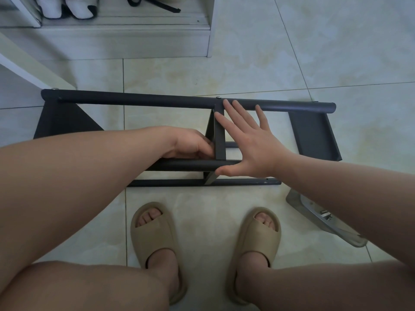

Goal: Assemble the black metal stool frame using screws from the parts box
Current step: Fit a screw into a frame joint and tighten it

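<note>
**Black stool frame steadied on the tiled floor while its centre brace is attended to**

The frame is laid flat just ahead of the 2 slippers, judged so that its joints can be reached from above. The right hand is spread wide and flat and holds nothing. Its fingertips are pressed on the far tube beside a screw head, and its thumb is set against the nearer tube. This is judged to be a bracing hold that keeps the frame from shifting. The left hand is placed against the brace, with its fingers curled and partly hidden. Whether a screw or tool is pinched there cannot be told. A grey metal plate lies under the right forearm, apart from the frame. The parts box is not seen.
</note>
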The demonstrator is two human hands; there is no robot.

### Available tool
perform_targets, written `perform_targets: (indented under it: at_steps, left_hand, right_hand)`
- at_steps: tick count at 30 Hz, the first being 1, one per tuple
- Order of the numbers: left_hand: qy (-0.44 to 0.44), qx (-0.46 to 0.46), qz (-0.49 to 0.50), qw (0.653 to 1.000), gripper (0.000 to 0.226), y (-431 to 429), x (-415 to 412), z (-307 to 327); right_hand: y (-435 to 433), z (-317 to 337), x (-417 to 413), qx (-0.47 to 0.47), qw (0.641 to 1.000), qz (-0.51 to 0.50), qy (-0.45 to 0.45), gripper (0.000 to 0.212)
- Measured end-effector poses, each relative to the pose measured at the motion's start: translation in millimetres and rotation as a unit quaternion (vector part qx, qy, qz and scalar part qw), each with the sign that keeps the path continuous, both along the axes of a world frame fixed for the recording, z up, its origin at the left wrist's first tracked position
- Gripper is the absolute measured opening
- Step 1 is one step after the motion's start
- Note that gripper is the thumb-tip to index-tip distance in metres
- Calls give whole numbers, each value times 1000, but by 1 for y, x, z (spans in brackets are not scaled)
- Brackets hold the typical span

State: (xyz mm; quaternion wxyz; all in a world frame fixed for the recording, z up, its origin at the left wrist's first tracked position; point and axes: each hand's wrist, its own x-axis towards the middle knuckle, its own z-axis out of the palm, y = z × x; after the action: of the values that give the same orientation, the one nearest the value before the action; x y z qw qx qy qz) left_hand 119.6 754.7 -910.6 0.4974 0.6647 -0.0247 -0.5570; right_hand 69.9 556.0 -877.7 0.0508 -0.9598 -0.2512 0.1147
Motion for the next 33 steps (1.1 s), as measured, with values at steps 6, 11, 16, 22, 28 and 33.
perform_targets:
  at_steps: [6, 11, 16, 22, 28, 33]
  left_hand:
    - [19, -11, 10, 1000, 19, 1, 0, 0]
    - [89, 25, -27, 995, 22, 2, 0, 1]
    - [33, 54, -28, 998, 17, -1, 0, 2]
    - [-9, 22, -11, 1000, 14, -1, -1, 4]
    - [6, 2, 4, 1000, 17, -1, -1, 4]
    - [15, -1, 3, 1000, 17, 0, -1, 3]
  right_hand:
    - [0, -1, 0, -1, 1000, 0, -2, 122]
    - [0, -1, 0, -3, 1000, 2, -2, 122]
    - [0, -1, 0, -3, 1000, 1, -1, 122]
    - [0, 1, 0, -5, 1000, 1, 0, 122]
    - [0, 1, 0, -10, 1000, 1, 3, 122]
    - [0, 2, 0, -7, 1000, 1, 4, 122]
